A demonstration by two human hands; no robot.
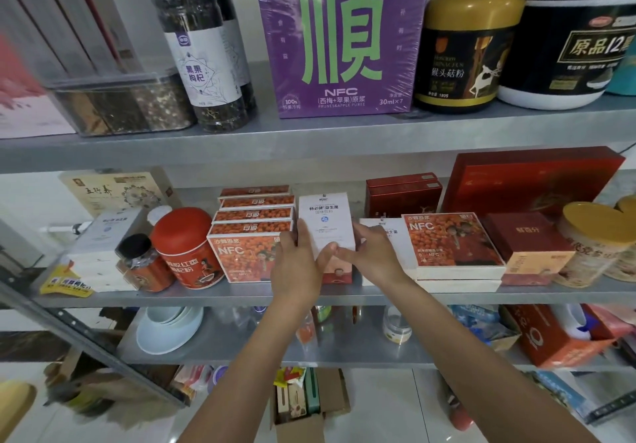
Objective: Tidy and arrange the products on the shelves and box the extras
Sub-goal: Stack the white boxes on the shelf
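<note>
Both hands are up at the middle shelf. My left hand holds the white box by its left side. My right hand seems to grip its right side. The white box stands just beside the orange boxes.

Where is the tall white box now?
Head view, middle shelf, centre: the white box stands right of the orange boxes, held by left hand and right hand.

we face grey metal shelving in three tiers, a plain white wall behind it, glossy pale floor tiles beneath us, soft even light
</note>
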